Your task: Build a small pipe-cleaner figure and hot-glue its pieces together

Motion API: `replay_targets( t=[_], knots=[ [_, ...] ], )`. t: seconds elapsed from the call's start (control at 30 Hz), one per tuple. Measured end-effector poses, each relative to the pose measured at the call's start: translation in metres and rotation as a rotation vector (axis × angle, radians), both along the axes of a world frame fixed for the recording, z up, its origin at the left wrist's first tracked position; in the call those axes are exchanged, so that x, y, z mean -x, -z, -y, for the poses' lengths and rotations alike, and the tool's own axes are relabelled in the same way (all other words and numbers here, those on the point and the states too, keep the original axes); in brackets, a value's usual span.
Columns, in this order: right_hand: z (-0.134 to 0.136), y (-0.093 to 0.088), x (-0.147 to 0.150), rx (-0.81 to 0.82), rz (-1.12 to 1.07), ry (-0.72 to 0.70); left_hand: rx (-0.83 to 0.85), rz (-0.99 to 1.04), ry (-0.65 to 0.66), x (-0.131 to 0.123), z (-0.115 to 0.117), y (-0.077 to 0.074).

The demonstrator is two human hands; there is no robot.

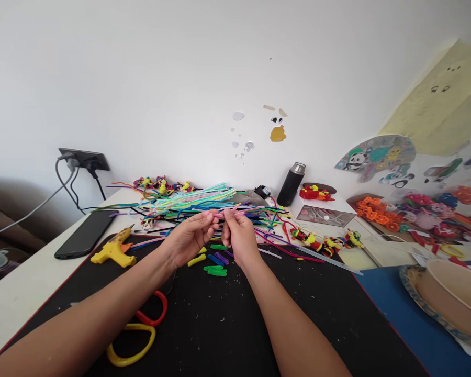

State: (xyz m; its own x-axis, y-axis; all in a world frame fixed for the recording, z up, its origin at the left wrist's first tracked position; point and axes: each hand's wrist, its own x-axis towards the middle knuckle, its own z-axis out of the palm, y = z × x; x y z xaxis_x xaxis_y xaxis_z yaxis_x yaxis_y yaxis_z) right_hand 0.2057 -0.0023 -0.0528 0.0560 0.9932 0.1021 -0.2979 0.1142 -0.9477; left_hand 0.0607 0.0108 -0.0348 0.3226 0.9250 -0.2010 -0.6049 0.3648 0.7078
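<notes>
Nearest the lens, the left forearm and the right forearm rise from the bottom edge and slant inward, so that I have both hands meeting near the middle of the view, over the far part of a black mat. I keep the left hand turned with its palm partly toward the right, thumb and forefinger pinched together at the tip, the other fingers loosely curled below. I hold the right hand with its back toward me, thumb and fingertips closed in a narrow pinch just beside the left fingertips. Between and beyond these two pinches sits the pink fuzzy stem, gripped by both hands and raised in front of the heaped pipe cleaners. It looks thin, soft and pale pink; past the right fingertips it seems to fork into two short ends, and I cannot tell whether that is one bent length or two pieces. Just below the hands, short green pieces lie on the mat beside yellow pieces and purple pieces. Scissors with red and yellow handles lie partly hidden under the left forearm, and a yellow glue gun rests farther left.
</notes>
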Motion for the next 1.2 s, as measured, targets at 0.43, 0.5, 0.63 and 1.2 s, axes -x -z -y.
replay_targets(
  t=[0.43, 0.5, 0.63, 1.2],
  knots=[
    [0.003, -0.002, 0.0, -0.025, 0.093, -0.039, -0.108, -0.135, -0.147, 0.01, -0.009, 0.004],
    [0.003, -0.002, -0.001, -0.056, 0.161, -0.029, -0.18, -0.174, -0.132, 0.012, -0.01, 0.005],
    [0.004, -0.003, -0.003, -0.077, 0.236, -0.016, -0.28, -0.25, -0.119, 0.017, -0.012, 0.005],
    [0.007, -0.01, -0.002, -0.08, 0.14, -0.126, 0.226, 0.034, -0.067, 0.018, -0.012, -0.02]
  ],
)
